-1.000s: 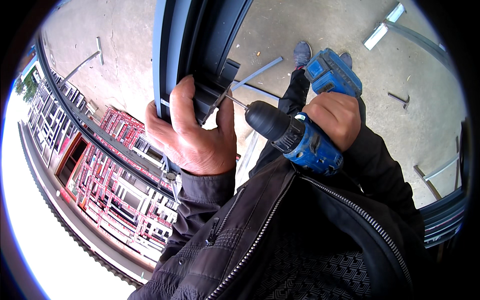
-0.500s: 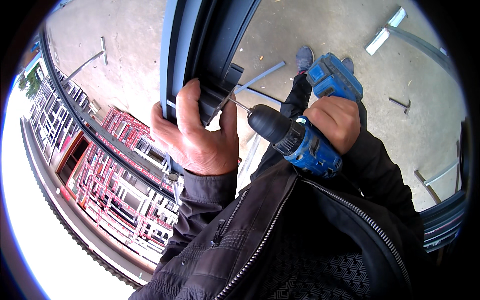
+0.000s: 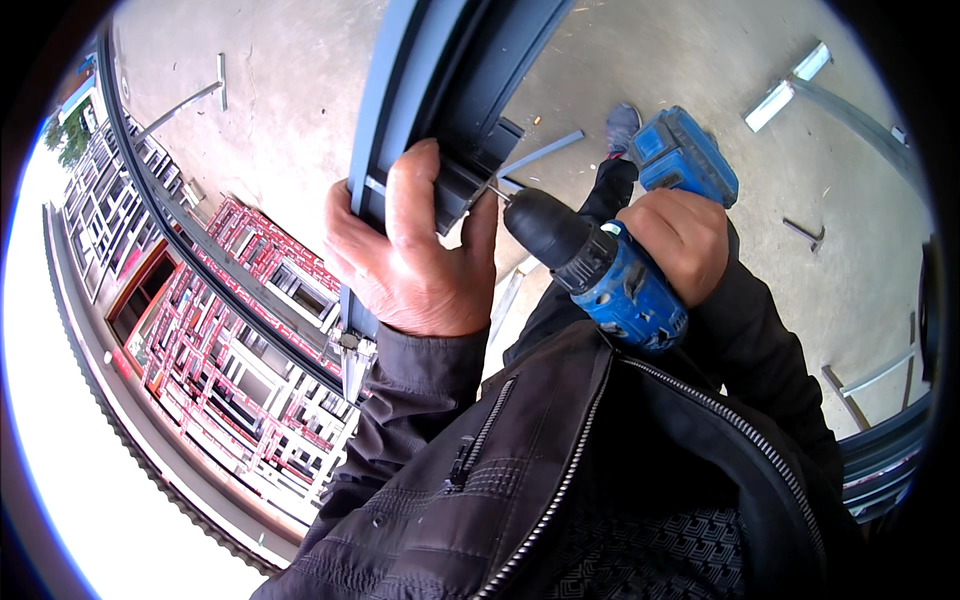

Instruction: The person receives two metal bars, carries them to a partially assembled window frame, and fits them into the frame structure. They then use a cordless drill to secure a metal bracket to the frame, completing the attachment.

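My left hand (image 3: 425, 265) is closed around a short dark profile piece (image 3: 462, 192), thumb on one side and fingers on the other. That piece sits against a long dark grey metal profile (image 3: 385, 110) that runs up past the top edge. In my right hand (image 3: 682, 245) is a blue cordless drill (image 3: 640, 300) with a black chuck, gripped by its handle. Its thin bit points up-left and meets the end of the short piece beside my left thumb. The bit's tip is hidden there.
Another long dark profile (image 3: 185, 225) crosses the left side. Stacked red and white frames (image 3: 235, 350) stand beyond it. On the concrete floor lie a hammer (image 3: 803, 235) and a loose grey strip (image 3: 545, 152). A metal stand (image 3: 790, 90) is at the upper right.
The view has shifted, so the hands and profile appear farther right. The drill chuck is closer to the short piece, and less of the bit shows.
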A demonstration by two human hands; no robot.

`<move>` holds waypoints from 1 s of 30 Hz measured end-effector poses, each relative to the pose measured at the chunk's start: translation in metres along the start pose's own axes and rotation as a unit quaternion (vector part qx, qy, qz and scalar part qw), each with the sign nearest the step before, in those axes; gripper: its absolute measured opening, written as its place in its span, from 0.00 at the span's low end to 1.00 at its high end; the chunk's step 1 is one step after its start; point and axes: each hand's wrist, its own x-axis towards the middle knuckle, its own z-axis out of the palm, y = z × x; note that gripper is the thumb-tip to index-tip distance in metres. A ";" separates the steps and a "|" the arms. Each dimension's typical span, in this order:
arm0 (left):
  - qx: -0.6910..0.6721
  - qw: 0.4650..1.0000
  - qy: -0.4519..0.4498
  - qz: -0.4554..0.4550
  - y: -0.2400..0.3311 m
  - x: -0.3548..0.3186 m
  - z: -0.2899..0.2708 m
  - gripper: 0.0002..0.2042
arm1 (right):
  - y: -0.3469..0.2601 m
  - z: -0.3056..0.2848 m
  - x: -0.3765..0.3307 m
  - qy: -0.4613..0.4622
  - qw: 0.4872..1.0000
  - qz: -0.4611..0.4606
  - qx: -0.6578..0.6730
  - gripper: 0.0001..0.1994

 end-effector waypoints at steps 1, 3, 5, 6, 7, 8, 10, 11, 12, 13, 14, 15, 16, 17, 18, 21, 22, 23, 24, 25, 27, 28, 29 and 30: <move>-0.006 1.000 -0.009 -0.001 0.001 0.001 -0.002 0.41 | 0.000 0.000 -0.002 -0.004 1.000 -0.002 0.002 0.07; -0.004 1.000 -0.011 -0.026 0.001 -0.001 -0.002 0.40 | 0.000 0.000 -0.002 -0.011 1.000 -0.002 -0.001 0.07; 0.002 1.000 -0.019 -0.024 0.000 0.000 -0.004 0.39 | 0.002 0.001 0.000 -0.010 1.000 -0.004 0.008 0.08; 0.005 0.999 -0.022 -0.023 0.000 0.000 -0.004 0.39 | 0.002 0.001 0.001 -0.010 1.000 -0.004 0.011 0.08; 0.006 0.999 -0.024 -0.024 0.000 0.000 -0.005 0.39 | 0.001 0.001 0.001 -0.014 1.000 0.000 0.013 0.08; 0.005 0.999 -0.023 -0.024 0.001 0.000 -0.005 0.39 | -0.001 0.000 0.001 -0.017 1.000 0.004 0.012 0.08; 0.001 0.999 -0.023 -0.026 0.000 0.000 -0.006 0.39 | -0.004 -0.001 0.002 -0.026 1.000 0.008 0.006 0.09; -0.003 0.999 -0.024 -0.026 -0.001 0.002 -0.007 0.39 | -0.004 -0.002 0.003 -0.030 1.000 0.009 0.001 0.09; -0.006 0.999 -0.025 -0.027 -0.001 0.002 -0.008 0.39 | -0.004 -0.003 0.004 -0.034 0.999 0.010 -0.005 0.09; -0.011 0.999 -0.026 -0.029 -0.002 0.002 -0.008 0.39 | -0.004 -0.003 0.004 -0.035 0.999 0.009 -0.003 0.09; -0.011 0.999 -0.025 -0.031 -0.001 0.001 -0.007 0.39 | -0.002 -0.001 0.003 -0.033 0.999 0.008 -0.001 0.09; -0.011 0.999 -0.024 -0.034 -0.001 0.001 -0.007 0.38 | -0.001 0.001 0.002 -0.031 0.999 0.007 0.002 0.09; -0.006 0.999 -0.023 -0.039 0.001 0.003 -0.008 0.38 | -0.001 0.002 0.002 -0.029 1.000 0.006 0.003 0.09; -0.002 0.999 -0.023 -0.044 0.002 0.003 -0.008 0.38 | -0.001 0.002 0.002 -0.028 1.000 0.007 0.005 0.09; -0.007 0.999 -0.021 -0.045 0.001 0.003 -0.008 0.37 | -0.001 0.002 0.002 -0.027 1.000 0.007 0.006 0.09; -0.013 0.999 -0.022 -0.047 -0.001 0.002 -0.008 0.36 | 0.000 0.001 0.001 -0.032 0.999 0.004 -0.013 0.09; -0.011 0.998 -0.028 -0.048 0.000 0.003 -0.009 0.35 | 0.000 0.000 0.001 -0.034 0.999 0.005 -0.012 0.08; -0.009 0.998 -0.034 -0.052 0.000 0.003 -0.010 0.34 | -0.001 -0.001 0.003 -0.038 0.999 0.006 -0.011 0.08; -0.013 0.998 -0.031 -0.053 0.000 0.004 -0.010 0.34 | -0.001 -0.002 0.004 -0.042 0.999 0.006 -0.010 0.08; -0.017 0.998 -0.028 -0.054 0.000 0.004 -0.011 0.34 | -0.001 -0.002 0.005 -0.042 0.999 0.005 -0.011 0.08; -0.024 0.998 -0.015 -0.051 0.000 0.003 -0.010 0.34 | -0.001 -0.001 0.003 -0.040 0.999 0.007 -0.012 0.08; -0.028 0.998 -0.005 -0.047 -0.001 0.003 -0.008 0.34 | -0.001 0.000 0.003 -0.039 0.999 0.006 -0.010 0.08; -0.032 0.999 0.004 -0.043 -0.001 0.003 -0.008 0.34 | -0.001 0.000 0.002 -0.038 0.999 0.006 -0.007 0.09; -0.029 0.999 -0.002 -0.044 -0.001 0.003 -0.008 0.35 | -0.001 0.000 0.002 -0.036 0.999 0.007 -0.005 0.09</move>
